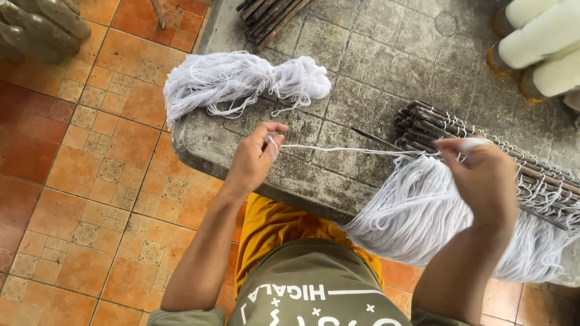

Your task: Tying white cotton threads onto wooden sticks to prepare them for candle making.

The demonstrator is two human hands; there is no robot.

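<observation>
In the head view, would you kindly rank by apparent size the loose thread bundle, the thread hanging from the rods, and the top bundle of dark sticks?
1. Thread hanging from the rods.
2. Loose thread bundle.
3. Top bundle of dark sticks, cropped by the frame, so unsure.

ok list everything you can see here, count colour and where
stone table: one, grey, mottled, centre to right
loose thread bundle: one, white, table's left end
stretched thread: a few strands, white, running between both hands
hanging thread mass: one, white, draped over the table's front edge
stick bundles: two, dark brown, one top centre, one at right wound with thread
yarn cones: several, cream, top right
pale cones: several, greyish, top left
floor tiles: many, orange, patterned, left
left hand: pinching the thread
right hand: at the wound sticks, gripping thread
</observation>
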